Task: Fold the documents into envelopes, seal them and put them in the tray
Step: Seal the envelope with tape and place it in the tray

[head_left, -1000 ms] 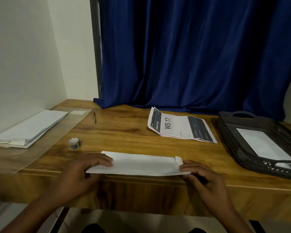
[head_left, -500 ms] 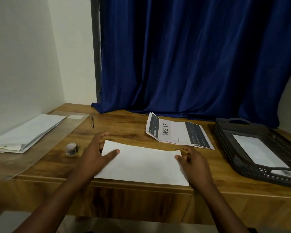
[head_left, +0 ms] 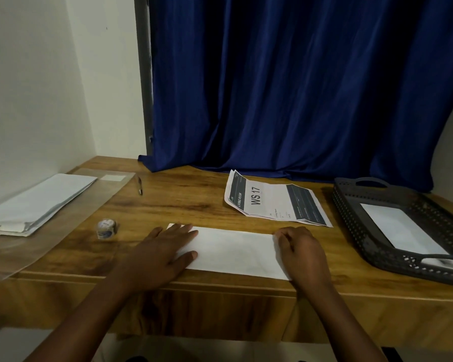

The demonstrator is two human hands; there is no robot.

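White paper shows under both hands: an envelope (head_left: 233,250) lies flat near the front edge of the wooden bench (head_left: 183,202). The left hand (head_left: 165,253) presses flat on its left end, fingers straight. The right hand (head_left: 302,253) rests on its right end, fingers curled at the edge. More documents (head_left: 272,202) lie behind it. On the right, the dark tray (head_left: 351,215) holds one envelope.

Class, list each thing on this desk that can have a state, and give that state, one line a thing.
envelope: flat on the desk, under both hands
left hand: fingers straight, pressing its left end
right hand: fingers curled at its right end
printed documents: unfolded, lying loose
tray: one white envelope inside
pen: lying untouched
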